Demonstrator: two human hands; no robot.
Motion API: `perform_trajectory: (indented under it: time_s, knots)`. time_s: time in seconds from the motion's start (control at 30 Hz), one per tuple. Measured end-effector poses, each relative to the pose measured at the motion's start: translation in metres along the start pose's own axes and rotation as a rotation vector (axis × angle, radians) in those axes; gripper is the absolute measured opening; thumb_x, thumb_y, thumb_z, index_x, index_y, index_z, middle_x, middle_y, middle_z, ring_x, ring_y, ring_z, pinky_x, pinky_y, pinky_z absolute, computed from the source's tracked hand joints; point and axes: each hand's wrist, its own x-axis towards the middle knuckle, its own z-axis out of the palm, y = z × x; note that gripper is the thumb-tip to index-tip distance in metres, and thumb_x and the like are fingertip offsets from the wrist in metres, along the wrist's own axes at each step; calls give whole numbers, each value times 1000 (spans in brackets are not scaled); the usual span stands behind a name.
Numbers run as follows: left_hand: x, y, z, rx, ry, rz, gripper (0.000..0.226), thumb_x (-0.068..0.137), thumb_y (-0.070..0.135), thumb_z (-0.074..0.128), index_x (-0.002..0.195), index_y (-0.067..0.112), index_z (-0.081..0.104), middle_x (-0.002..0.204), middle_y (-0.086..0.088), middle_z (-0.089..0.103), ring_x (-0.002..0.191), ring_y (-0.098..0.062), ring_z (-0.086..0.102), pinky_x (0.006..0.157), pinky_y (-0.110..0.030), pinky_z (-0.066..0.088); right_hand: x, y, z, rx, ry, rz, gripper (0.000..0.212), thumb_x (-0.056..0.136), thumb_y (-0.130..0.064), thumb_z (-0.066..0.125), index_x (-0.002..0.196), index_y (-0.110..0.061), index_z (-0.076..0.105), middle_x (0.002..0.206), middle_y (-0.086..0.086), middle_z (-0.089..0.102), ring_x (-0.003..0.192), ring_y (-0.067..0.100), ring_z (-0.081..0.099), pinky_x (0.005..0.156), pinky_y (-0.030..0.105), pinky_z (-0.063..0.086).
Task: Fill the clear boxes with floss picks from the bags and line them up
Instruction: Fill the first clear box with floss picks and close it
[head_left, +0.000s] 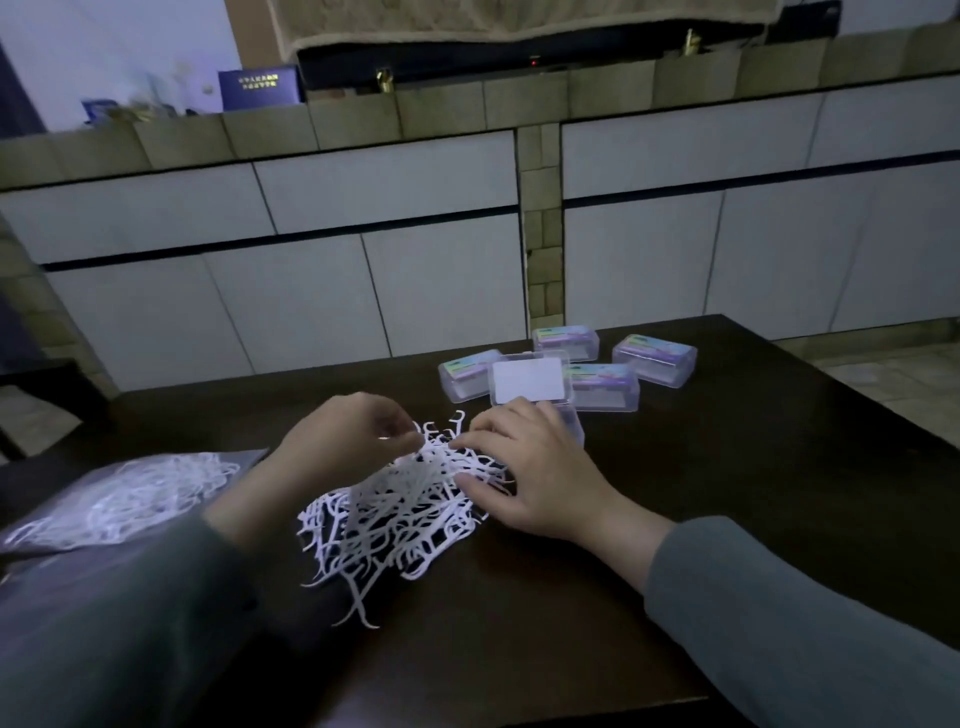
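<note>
Left hand curled over the far edge of the pile, fingertips pinching picks there. Right hand lying on the pile's right side, fingers bent among the picks; whether gripping any, cannot tell. Grey sleeves on both arms. Loose white floss picks heaped in a tangle on the dark worktop, between the two hands. Open clear box just beyond the right hand, lid raised, partly hidden by the fingers. Four shut boxes with coloured labels clustered behind it, near the far edge. Bag of picks lying flat at the left, beside the left arm.
</note>
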Motion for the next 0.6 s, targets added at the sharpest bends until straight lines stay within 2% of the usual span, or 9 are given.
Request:
perform_trajectory:
  time_s: [0.1, 0.17, 0.3, 0.4, 0.6]
  knots:
    - [-13, -19, -6, 75, -107, -24, 37, 81, 54, 67, 113, 36, 65, 114, 17, 64, 100, -4, 58, 87, -26, 48, 11, -16, 12, -30, -46, -16, 36, 90, -45, 50, 114, -24, 68, 109, -6, 62, 105, 13, 50, 89, 36, 36]
    - [-19, -32, -8, 83, -132, -47, 47, 77, 55, 71, 120, 36, 62, 123, 15, 60, 104, -6, 56, 89, -26, 46, 20, -20, 16, -55, -102, -20, 36, 91, -43, 50, 118, -25, 66, 114, -6, 61, 108, 14, 48, 93, 39, 34]
    - [-29, -46, -2, 96, -80, -73, 61, 75, 56, 72, 129, 32, 56, 132, 8, 55, 111, -12, 55, 90, -27, 46, 35, -25, 17, -112, -268, -177, 33, 92, -39, 56, 122, -29, 64, 119, -9, 61, 109, 14, 46, 94, 40, 32]
    - [-35, -50, 5, 124, -47, -128, 66, 78, 66, 62, 134, 31, 52, 137, 5, 52, 119, -14, 53, 96, -31, 45, 43, -29, 18, -123, -363, -164, 41, 92, -46, 54, 132, -35, 56, 129, -13, 55, 116, 9, 40, 103, 39, 23]
    - [-43, -48, 14, 139, -43, -99, 55, 85, 61, 58, 132, 33, 49, 132, 9, 51, 116, -12, 53, 81, -25, 39, 53, -28, 14, -205, -396, -136, 48, 85, -62, 54, 128, -39, 56, 122, -17, 56, 110, 6, 42, 99, 35, 21]
